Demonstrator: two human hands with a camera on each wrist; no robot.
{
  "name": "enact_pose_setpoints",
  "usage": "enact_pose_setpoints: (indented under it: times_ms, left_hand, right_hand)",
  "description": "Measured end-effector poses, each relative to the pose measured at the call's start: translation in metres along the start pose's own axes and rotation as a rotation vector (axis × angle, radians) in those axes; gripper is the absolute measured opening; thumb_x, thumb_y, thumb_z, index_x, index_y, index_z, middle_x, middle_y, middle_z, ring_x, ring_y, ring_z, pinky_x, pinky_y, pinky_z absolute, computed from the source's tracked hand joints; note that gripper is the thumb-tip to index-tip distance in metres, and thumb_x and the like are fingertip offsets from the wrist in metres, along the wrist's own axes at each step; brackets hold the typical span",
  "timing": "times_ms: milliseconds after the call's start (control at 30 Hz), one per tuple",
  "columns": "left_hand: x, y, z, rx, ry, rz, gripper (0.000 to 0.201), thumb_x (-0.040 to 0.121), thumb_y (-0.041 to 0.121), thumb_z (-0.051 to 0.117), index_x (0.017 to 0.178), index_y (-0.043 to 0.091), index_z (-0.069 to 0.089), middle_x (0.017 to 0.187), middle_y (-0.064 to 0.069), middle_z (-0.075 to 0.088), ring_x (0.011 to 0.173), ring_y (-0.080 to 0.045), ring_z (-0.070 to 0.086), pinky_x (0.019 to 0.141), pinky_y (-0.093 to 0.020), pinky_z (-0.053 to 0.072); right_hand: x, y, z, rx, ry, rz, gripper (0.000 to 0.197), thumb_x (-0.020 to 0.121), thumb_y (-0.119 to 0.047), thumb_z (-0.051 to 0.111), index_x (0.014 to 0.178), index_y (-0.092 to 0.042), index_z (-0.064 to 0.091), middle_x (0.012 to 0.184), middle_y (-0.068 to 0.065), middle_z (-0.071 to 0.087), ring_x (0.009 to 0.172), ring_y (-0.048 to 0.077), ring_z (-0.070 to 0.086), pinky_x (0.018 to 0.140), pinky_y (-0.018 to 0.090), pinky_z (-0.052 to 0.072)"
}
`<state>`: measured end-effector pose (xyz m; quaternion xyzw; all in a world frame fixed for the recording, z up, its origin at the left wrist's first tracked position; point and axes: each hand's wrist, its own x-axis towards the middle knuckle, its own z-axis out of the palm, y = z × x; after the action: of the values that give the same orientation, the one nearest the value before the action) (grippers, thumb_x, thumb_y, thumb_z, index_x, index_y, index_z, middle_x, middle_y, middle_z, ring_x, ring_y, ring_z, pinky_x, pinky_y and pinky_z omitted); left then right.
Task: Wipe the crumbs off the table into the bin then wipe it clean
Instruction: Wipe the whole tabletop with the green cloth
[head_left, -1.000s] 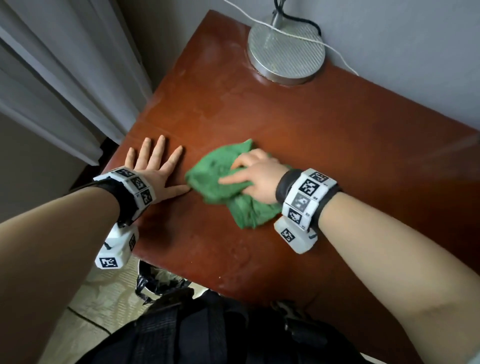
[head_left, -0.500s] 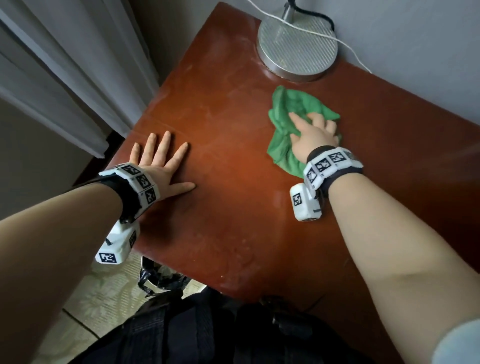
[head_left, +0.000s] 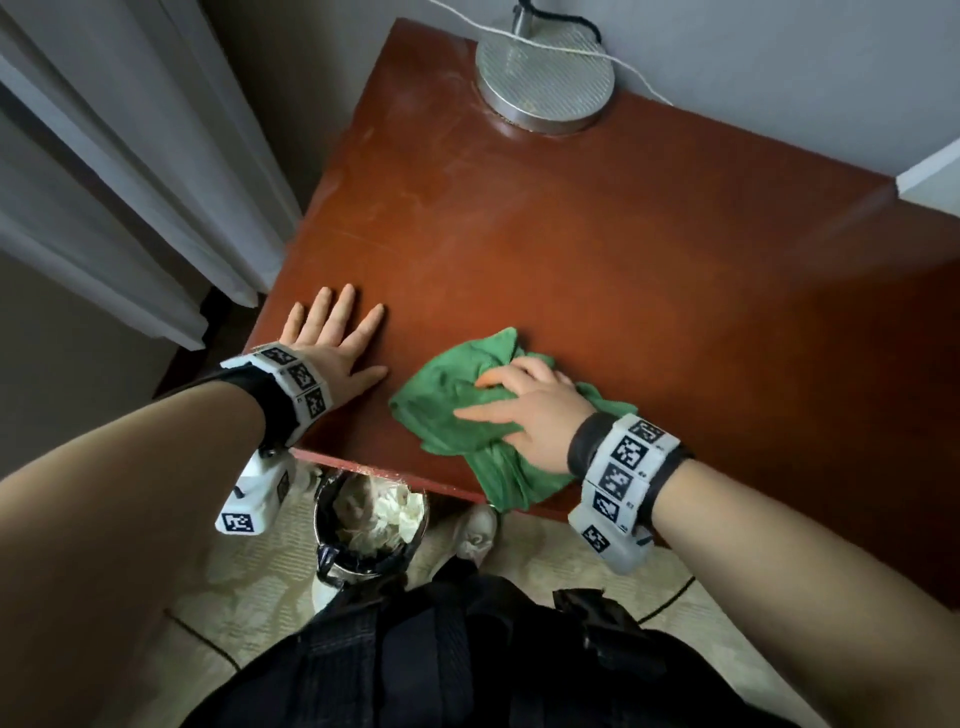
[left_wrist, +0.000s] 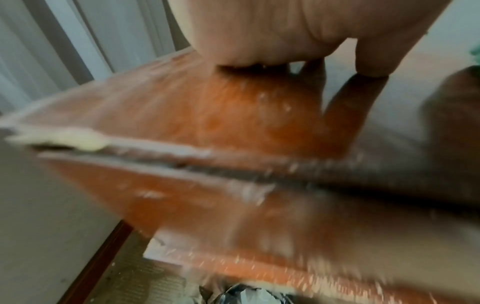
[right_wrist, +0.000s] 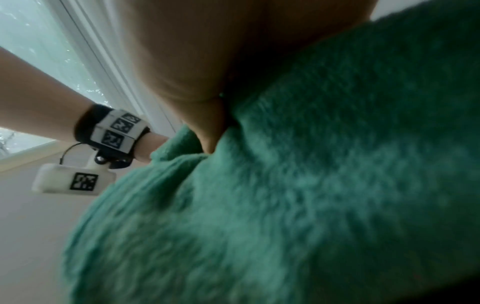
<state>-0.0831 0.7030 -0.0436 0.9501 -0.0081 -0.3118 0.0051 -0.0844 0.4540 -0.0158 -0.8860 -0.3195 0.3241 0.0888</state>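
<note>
A green cloth (head_left: 441, 400) lies bunched at the near edge of the red-brown table (head_left: 597, 260), one corner hanging over the edge. My right hand (head_left: 524, 410) sits on top of it, fingers curled into the folds and thumb stretched out along it. The right wrist view is filled by the cloth (right_wrist: 311, 185) under my palm. My left hand (head_left: 332, 343) lies flat on the table to the cloth's left, fingers spread and holding nothing. Pale specks show on the table's edge (left_wrist: 246, 185) in the blurred left wrist view. The bin (head_left: 371, 525), black-lined with crumpled paper inside, stands on the floor below that edge.
A round metal lamp base (head_left: 545, 78) with a white cord stands at the table's far side against the wall. Grey curtains (head_left: 104, 156) hang on the left. A shoe (head_left: 475, 535) is on the patterned floor beside the bin.
My right hand has pulled the cloth from near the lamp base back to the near edge of the table. The left hand has stayed flat in place. The view now tilts down onto the bin.
</note>
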Motion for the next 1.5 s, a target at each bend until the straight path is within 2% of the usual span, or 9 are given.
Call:
enact_pose_setpoints:
  times_ms: [100,200,333,700,833,967,1167,1333,1500]
  left_hand:
    - [-0.022,-0.014,0.012,0.09,0.003,0.066,0.072,0.093,0.059,0.026,0.146,0.035,-0.017,0.154,-0.001,-0.026,0.143,-0.022,-0.019,0.117,-0.038,-0.008]
    - [-0.041,-0.032,0.024,0.133,-0.006,0.122,0.071,0.094,0.058,0.024,0.145,0.035,-0.019,0.153,-0.001,-0.027,0.143,-0.021,-0.019,0.117,-0.036,-0.009]
    - [-0.06,-0.047,0.037,0.121,-0.02,0.152,0.067,0.096,0.054,0.025,0.146,0.035,-0.015,0.153,-0.003,-0.027,0.143,-0.02,-0.02,0.117,-0.034,-0.01]
    - [-0.088,-0.106,0.063,0.19,-0.01,0.113,0.087,0.093,0.049,0.045,0.145,0.03,-0.022,0.152,0.004,-0.03,0.144,-0.018,-0.015,0.116,-0.033,-0.004]
    - [-0.097,-0.113,0.073,0.142,0.0,0.065,0.089,0.093,0.044,0.045,0.144,0.025,-0.025,0.152,0.002,-0.029,0.142,-0.019,-0.021,0.115,-0.034,-0.009]
    - [-0.107,-0.124,0.087,-0.042,-0.01,0.015,0.089,0.093,0.041,0.049,0.146,0.026,-0.02,0.152,-0.004,-0.03,0.142,-0.02,-0.021,0.115,-0.032,-0.008]
    - [-0.124,-0.155,0.1,-0.294,-0.003,-0.155,0.094,0.09,0.037,0.056,0.148,0.018,-0.015,0.155,-0.003,-0.022,0.144,-0.021,-0.016,0.117,-0.034,-0.003]
    - [-0.132,-0.179,0.099,-0.383,0.105,-0.243,0.093,0.088,0.031,0.06,0.149,0.016,-0.009,0.157,-0.005,-0.012,0.145,-0.024,-0.01,0.116,-0.033,0.0]
    - [-0.125,-0.173,0.09,-0.399,0.102,-0.218,0.09,0.09,0.033,0.057,0.149,0.018,-0.009,0.156,-0.003,-0.016,0.144,-0.022,-0.014,0.116,-0.032,-0.004]
  right_hand:
    - [-0.031,-0.005,0.012,0.022,0.108,0.131,0.057,0.093,-0.012,0.044,0.137,-0.048,0.036,0.148,-0.01,0.029,0.136,0.022,0.016,0.114,0.04,0.017]
    - [-0.055,0.015,0.022,0.179,0.452,0.696,0.051,0.096,-0.022,0.041,0.141,-0.043,0.03,0.147,-0.003,0.03,0.129,0.028,0.025,0.108,0.037,0.026]
    - [-0.052,-0.006,0.047,0.23,0.399,1.115,0.049,0.098,-0.032,0.035,0.143,-0.044,0.021,0.149,-0.002,0.019,0.129,0.03,0.023,0.105,0.047,0.029]
    - [0.023,-0.17,0.064,-0.027,0.206,0.122,0.059,0.094,-0.011,0.039,0.143,-0.041,0.025,0.148,-0.004,0.026,0.132,0.025,0.019,0.109,0.045,0.023]
    - [0.007,-0.123,0.044,0.083,0.493,0.511,0.054,0.095,-0.02,0.039,0.144,-0.037,0.025,0.146,0.001,0.031,0.126,0.032,0.028,0.104,0.041,0.03]
    - [0.004,-0.09,0.042,0.247,0.401,1.004,0.05,0.098,-0.031,0.033,0.145,-0.038,0.018,0.15,0.0,0.017,0.129,0.031,0.023,0.104,0.048,0.03]
    - [0.067,-0.168,0.054,0.011,0.42,0.525,0.052,0.096,-0.026,0.038,0.145,-0.037,0.021,0.15,0.002,0.02,0.132,0.031,0.02,0.105,0.051,0.025]
    - [0.097,-0.23,0.045,-0.062,0.167,-0.023,0.051,0.096,-0.017,0.041,0.142,-0.038,0.032,0.145,-0.004,0.032,0.126,0.028,0.027,0.103,0.04,0.034]
    - [0.094,-0.148,-0.011,0.035,0.477,0.343,0.049,0.097,-0.022,0.038,0.143,-0.035,0.029,0.147,0.001,0.03,0.126,0.034,0.029,0.105,0.041,0.03]
